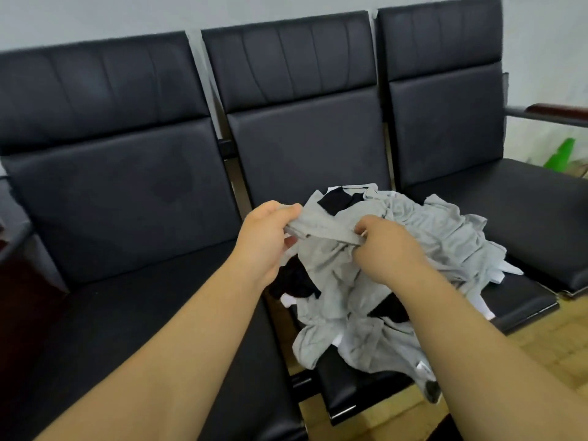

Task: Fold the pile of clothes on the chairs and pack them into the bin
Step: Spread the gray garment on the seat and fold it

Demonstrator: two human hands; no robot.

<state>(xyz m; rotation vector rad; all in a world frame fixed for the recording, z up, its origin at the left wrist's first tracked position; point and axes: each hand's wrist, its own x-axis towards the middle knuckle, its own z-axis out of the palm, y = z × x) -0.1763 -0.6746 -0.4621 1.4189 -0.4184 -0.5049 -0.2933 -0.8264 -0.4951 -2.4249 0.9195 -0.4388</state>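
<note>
head view: the left grip (267, 238) and right grip (386, 249) each pinch the edge of a grey garment (321, 230), held taut between them, atop the pile of clothes (439, 237) on the middle black chair (305, 144).

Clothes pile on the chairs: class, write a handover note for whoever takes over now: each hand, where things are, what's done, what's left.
Hands: left hand and right hand both pinch the edge of a grey garment, stretched between them over the pile.
The pile lies unfolded on the middle chair.
The bin is not in view.
Done: nothing folded in sight.
To do: fold everything, pack it.
</note>
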